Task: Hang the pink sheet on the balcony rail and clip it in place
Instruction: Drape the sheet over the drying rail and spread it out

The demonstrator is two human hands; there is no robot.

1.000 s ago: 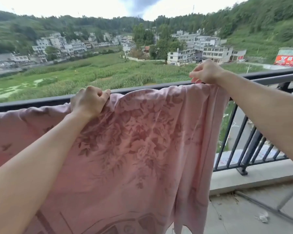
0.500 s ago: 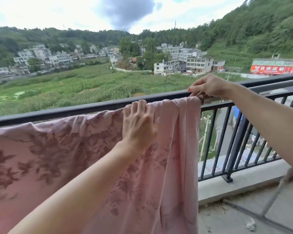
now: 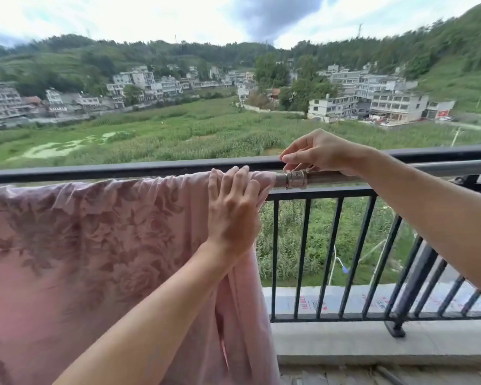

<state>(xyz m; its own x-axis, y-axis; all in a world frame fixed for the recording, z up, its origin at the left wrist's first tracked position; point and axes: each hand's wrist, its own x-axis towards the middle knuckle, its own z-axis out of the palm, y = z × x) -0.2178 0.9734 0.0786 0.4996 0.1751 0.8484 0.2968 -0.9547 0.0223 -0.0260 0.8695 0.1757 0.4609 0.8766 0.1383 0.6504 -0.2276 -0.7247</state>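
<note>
Balcony rail (image 3: 122,171): pink sheet (image 3: 95,232) under left hand (image 3: 233,212).

The pink floral fabric sheet (image 3: 95,245) is hanging over the round grey metal pole (image 3: 331,177), which is running just in front of the black metal balcony railing (image 3: 150,170). The left hand (image 3: 233,207) is lying on the sheet's right end. The right hand (image 3: 320,152) is sitting just right of it, above the pole's ribbed metal ring (image 3: 296,179).

My pink sheet (image 3: 100,245), patterned with darker roses, drapes over the steel pole (image 3: 331,177) just inside the black balcony rail (image 3: 122,170). Its bunched right edge lies under my left fingers (image 3: 228,180) and hangs in folds below them, just short of my right fingers (image 3: 292,158).
</note>
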